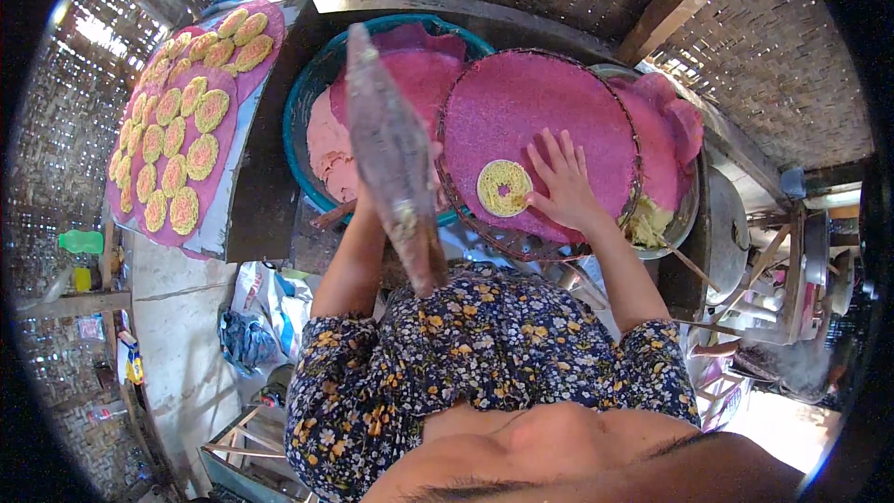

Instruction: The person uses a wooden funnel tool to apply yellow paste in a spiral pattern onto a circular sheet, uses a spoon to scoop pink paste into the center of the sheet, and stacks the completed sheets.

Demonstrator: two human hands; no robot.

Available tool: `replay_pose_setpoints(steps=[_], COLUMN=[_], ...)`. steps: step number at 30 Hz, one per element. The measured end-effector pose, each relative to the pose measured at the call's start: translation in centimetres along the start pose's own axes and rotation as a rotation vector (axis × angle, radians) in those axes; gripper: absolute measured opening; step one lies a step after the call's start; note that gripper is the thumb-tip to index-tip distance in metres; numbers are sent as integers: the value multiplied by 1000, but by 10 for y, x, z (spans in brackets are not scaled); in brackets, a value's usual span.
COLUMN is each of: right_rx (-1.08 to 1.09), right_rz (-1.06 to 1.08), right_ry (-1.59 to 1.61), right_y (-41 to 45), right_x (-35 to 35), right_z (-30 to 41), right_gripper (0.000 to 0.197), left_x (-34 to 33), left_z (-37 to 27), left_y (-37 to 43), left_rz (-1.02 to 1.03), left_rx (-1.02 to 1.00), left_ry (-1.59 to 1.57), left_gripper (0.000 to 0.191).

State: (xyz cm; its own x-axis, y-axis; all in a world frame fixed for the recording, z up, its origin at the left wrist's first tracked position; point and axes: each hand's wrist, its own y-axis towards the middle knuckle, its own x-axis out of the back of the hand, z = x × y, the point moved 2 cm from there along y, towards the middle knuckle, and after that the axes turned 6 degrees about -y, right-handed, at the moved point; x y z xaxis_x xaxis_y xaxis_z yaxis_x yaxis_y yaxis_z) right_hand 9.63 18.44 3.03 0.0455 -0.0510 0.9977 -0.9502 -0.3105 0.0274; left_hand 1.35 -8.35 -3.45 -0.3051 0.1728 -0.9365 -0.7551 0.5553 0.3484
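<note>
A long wooden tool, probably a press (394,140), blurred and smeared with dough, is raised in front of my left hand (369,204), which holds it and is mostly hidden behind it. My right hand (569,185) lies with spread fingers on a pink cloth-like sheet (517,98) over a round rack with a dark rim. Its thumb is at the edge of a pale round ring (481,197). Inside this ring, yellow dough strands (504,175) form a circle with a small hole in the middle.
Pink dough (334,154) is in a teal basin (299,154) behind the wooden tool. At right, a metal basin (688,216) holds pale yellow dough (649,223) with a stick and pink sheets. Several yellow-and-pink strand rounds (202,156) lie on pink sheets at left. A large metal pot (726,230) stands far right.
</note>
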Motion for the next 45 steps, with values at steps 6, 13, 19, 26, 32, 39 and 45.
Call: replay_pose_setpoints(steps=[6, 13, 19, 26, 32, 39, 45], right_rx=[83, 89, 117, 139, -122, -118, -99], right_rz=[91, 33, 87, 30, -165, -163, -180], right_ry=[-42, 27, -47, -67, 128, 213, 183], right_y=[-2, -1, -7, -6, -3, 6, 10], right_x=[-1, 1, 5, 15, -5, -11, 12], right_z=[5, 1, 6, 10, -1, 3, 2], right_gripper=[74, 76, 78, 72, 34, 15, 13], left_x=[-11, -29, -28, -48, -34, 27, -38], left_z=[-18, -17, -12, -11, -13, -16, -7], left_y=[-25, -29, -24, -18, -30, -45, -36], left_rz=[-80, 103, -17, 140, -384, -137, -438], left_rx=[-258, -172, -172, -115, -323, -282, -361], left_ry=[212, 93, -132, -60, 963, 405, 1137], left_gripper=[42, 43, 55, 63, 41, 27, 24])
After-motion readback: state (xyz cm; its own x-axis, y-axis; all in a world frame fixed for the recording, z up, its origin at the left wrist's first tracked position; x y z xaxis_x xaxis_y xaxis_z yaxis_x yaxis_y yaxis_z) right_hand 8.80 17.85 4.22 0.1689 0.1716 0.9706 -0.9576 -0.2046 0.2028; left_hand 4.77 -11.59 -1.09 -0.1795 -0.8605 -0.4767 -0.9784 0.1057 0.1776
